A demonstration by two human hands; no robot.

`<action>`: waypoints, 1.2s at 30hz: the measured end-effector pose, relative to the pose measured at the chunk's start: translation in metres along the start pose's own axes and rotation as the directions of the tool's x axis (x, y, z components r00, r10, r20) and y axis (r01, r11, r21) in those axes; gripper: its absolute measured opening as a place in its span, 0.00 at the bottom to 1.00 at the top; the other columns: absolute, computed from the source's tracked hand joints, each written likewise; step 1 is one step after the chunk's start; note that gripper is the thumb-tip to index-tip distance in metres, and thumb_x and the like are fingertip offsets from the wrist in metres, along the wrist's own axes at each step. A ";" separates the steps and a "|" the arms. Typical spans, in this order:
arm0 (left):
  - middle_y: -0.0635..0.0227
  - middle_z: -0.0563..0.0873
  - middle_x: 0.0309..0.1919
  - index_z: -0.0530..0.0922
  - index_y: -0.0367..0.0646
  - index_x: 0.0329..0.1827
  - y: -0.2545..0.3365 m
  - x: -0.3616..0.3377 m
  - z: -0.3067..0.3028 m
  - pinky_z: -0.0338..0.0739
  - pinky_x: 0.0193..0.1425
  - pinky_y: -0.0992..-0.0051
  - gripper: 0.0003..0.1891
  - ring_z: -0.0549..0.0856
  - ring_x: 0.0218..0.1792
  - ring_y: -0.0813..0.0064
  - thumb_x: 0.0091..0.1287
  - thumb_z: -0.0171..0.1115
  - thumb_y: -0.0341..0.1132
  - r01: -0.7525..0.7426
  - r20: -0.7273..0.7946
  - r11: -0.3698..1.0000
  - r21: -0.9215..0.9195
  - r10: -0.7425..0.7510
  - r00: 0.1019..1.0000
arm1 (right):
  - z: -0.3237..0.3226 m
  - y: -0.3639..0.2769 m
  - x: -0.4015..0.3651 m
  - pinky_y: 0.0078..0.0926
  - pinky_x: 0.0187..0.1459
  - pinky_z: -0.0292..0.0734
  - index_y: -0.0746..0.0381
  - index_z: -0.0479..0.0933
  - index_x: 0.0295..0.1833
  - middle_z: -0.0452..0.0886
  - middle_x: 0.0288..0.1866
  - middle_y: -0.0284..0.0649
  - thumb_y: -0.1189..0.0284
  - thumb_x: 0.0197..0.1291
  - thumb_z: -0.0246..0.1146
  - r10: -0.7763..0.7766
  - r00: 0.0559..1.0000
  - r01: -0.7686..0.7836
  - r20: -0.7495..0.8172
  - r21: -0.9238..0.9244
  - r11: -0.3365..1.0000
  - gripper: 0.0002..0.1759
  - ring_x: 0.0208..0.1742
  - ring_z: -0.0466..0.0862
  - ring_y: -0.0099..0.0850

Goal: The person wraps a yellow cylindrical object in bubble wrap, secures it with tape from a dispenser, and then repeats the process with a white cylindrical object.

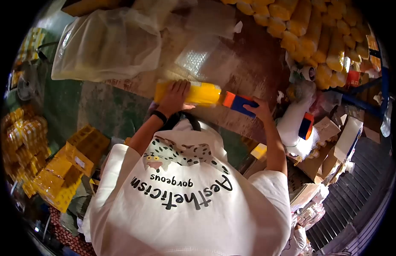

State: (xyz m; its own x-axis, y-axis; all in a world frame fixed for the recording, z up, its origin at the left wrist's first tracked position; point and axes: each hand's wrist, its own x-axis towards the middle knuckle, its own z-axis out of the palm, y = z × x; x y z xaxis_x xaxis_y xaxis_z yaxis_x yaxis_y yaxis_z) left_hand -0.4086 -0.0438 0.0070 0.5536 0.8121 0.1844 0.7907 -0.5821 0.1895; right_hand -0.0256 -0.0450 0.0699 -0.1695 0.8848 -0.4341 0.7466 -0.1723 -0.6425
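A long yellow package (205, 93) with a shiny wrapping lies crosswise at the near edge of the brown work surface. My left hand (176, 97), with a black band at the wrist, is closed over its left part, fingers on top. My right hand (261, 110) grips a blue-and-orange block-shaped object (239, 105) by its right end; its exact kind I cannot make out. The orange end of this object points at the package's right end, very close to it. Whether they touch is hard to tell. Some of the package is hidden under my left hand.
A clear plastic bag (106, 47) lies on the surface at the left. Yellow wrapped packages (311, 30) are piled at the far right. A similar blue-and-orange object (306, 126) rests by a white plastic bundle (292, 128). Yellow cartons (63, 170) stand at the lower left.
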 end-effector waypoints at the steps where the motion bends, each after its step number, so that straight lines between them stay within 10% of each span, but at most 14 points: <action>1: 0.54 0.76 0.55 0.68 0.32 0.61 0.001 -0.001 0.001 0.63 0.67 0.58 0.51 0.74 0.57 0.58 0.43 0.67 0.68 0.006 -0.016 1.000 -0.001 -0.006 1.000 | -0.003 -0.011 0.002 0.28 0.42 0.78 0.66 0.81 0.45 0.84 0.36 0.46 0.56 0.48 0.74 0.035 0.999 -0.035 0.033 -0.003 0.999 0.26 0.36 0.84 0.31; 5: 0.55 0.75 0.56 0.67 0.34 0.63 0.002 0.000 0.002 0.62 0.67 0.57 0.50 0.73 0.58 0.58 0.45 0.65 0.66 0.021 0.007 1.000 0.007 -0.022 1.000 | -0.011 -0.052 0.011 0.34 0.44 0.78 0.66 0.82 0.44 0.84 0.35 0.46 0.50 0.51 0.70 0.139 0.988 -0.128 0.068 -0.137 0.982 0.29 0.39 0.84 0.36; 8: 0.58 0.75 0.56 0.68 0.37 0.62 0.005 -0.001 0.011 0.60 0.67 0.57 0.47 0.72 0.58 0.59 0.46 0.63 0.66 0.026 -0.001 0.999 0.030 -0.026 1.000 | -0.005 -0.071 0.018 0.39 0.43 0.78 0.65 0.83 0.40 0.83 0.31 0.49 0.43 0.53 0.64 0.030 0.999 -0.009 0.022 -0.636 0.771 0.31 0.39 0.84 0.42; 13: 0.58 0.74 0.58 0.67 0.37 0.64 0.009 -0.004 0.006 0.59 0.67 0.56 0.47 0.71 0.60 0.58 0.48 0.62 0.64 0.061 0.025 0.997 -0.048 -0.060 0.998 | 0.019 -0.149 0.033 0.41 0.40 0.78 0.64 0.83 0.32 0.83 0.33 0.51 0.47 0.56 0.61 0.181 0.982 -0.162 -0.047 -0.696 0.699 0.27 0.36 0.84 0.46; 16: 0.59 0.74 0.60 0.65 0.39 0.66 0.008 -0.005 0.005 0.58 0.68 0.54 0.46 0.71 0.61 0.58 0.49 0.62 0.62 0.060 0.143 0.998 -0.009 -0.058 0.988 | 0.067 -0.092 0.038 0.39 0.40 0.78 0.63 0.83 0.33 0.83 0.33 0.51 0.46 0.55 0.62 0.244 0.969 -0.169 -0.032 -0.806 0.567 0.28 0.37 0.84 0.45; 20: 0.60 0.72 0.61 0.63 0.44 0.70 0.009 0.002 0.001 0.57 0.67 0.46 0.43 0.69 0.64 0.55 0.53 0.61 0.58 0.065 0.175 0.996 -0.055 -0.055 0.983 | -0.004 -0.155 0.002 0.37 0.41 0.78 0.64 0.83 0.37 0.84 0.35 0.51 0.43 0.54 0.61 0.392 0.881 -0.469 -0.265 -0.593 0.654 0.31 0.39 0.84 0.45; 24: 0.58 0.67 0.67 0.58 0.45 0.73 0.045 0.036 0.012 0.59 0.67 0.37 0.35 0.62 0.70 0.53 0.64 0.57 0.45 -0.424 -0.012 0.896 0.132 0.429 0.903 | -0.033 -0.139 -0.024 0.41 0.38 0.79 0.69 0.80 0.35 0.83 0.31 0.54 0.39 0.54 0.58 0.256 0.834 -0.479 -0.488 -0.411 0.776 0.37 0.34 0.84 0.48; 28: 0.52 0.69 0.64 0.69 0.47 0.67 0.084 0.055 0.077 0.67 0.64 0.42 0.26 0.73 0.61 0.48 0.64 0.56 0.37 -0.469 0.257 0.542 0.698 0.422 0.870 | -0.012 -0.082 -0.038 0.43 0.31 0.75 0.70 0.75 0.27 0.78 0.24 0.56 0.45 0.55 0.63 0.087 0.771 -0.396 -0.631 -0.367 0.842 0.33 0.28 0.80 0.50; 29: 0.53 0.70 0.63 0.76 0.44 0.60 0.091 0.052 0.083 0.65 0.66 0.43 0.20 0.77 0.56 0.52 0.65 0.54 0.38 -0.201 0.001 0.977 0.074 0.202 0.979 | -0.004 -0.074 -0.040 0.43 0.33 0.75 0.70 0.74 0.26 0.78 0.24 0.55 0.48 0.55 0.66 0.005 0.736 -0.371 -0.677 -0.397 0.840 0.31 0.28 0.79 0.51; 31: 0.64 0.69 0.66 0.77 0.51 0.58 0.086 0.055 0.044 0.58 0.66 0.35 0.19 0.71 0.64 0.59 0.65 0.51 0.43 -0.678 0.349 0.677 0.287 0.585 0.732 | 0.008 -0.056 -0.047 0.45 0.29 0.73 0.69 0.72 0.24 0.75 0.21 0.55 0.50 0.57 0.65 0.194 0.728 -0.486 -0.657 -0.296 0.822 0.30 0.25 0.77 0.52; 32: 0.64 0.67 0.68 0.76 0.55 0.59 0.075 0.053 0.033 0.57 0.65 0.32 0.20 0.66 0.67 0.60 0.64 0.51 0.43 -0.720 0.286 0.693 0.034 0.684 0.671 | 0.012 -0.045 -0.050 0.46 0.31 0.75 0.69 0.75 0.32 0.76 0.21 0.54 0.49 0.60 0.61 0.239 0.743 -0.506 -0.626 -0.290 0.812 0.29 0.25 0.78 0.52; 33: 0.62 0.63 0.70 0.72 0.58 0.64 0.065 0.048 0.003 0.56 0.65 0.33 0.27 0.66 0.67 0.56 0.60 0.57 0.49 -0.586 -0.035 0.810 0.022 0.587 0.809 | 0.020 -0.024 -0.050 0.46 0.32 0.76 0.70 0.75 0.37 0.77 0.23 0.54 0.49 0.61 0.59 0.223 0.716 -0.548 -0.662 -0.335 0.766 0.29 0.26 0.79 0.51; 36: 0.41 0.58 0.68 0.50 0.59 0.76 0.025 0.018 -0.014 0.65 0.65 0.48 0.62 0.64 0.66 0.43 0.35 0.78 0.55 -0.277 0.175 0.961 0.022 0.269 0.947 | 0.025 -0.003 -0.052 0.45 0.33 0.78 0.73 0.72 0.46 0.79 0.26 0.53 0.49 0.65 0.55 0.179 0.667 -0.592 -0.723 -0.369 0.716 0.31 0.26 0.80 0.48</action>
State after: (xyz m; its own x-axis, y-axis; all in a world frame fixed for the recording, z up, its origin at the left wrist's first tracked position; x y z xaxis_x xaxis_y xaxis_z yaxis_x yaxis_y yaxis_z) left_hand -0.3823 -0.0440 0.0283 0.7828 0.6198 0.0564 0.6121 -0.7831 0.1097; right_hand -0.0352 -0.1011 0.0789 0.4856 0.8727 0.0516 0.8727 -0.4873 0.0301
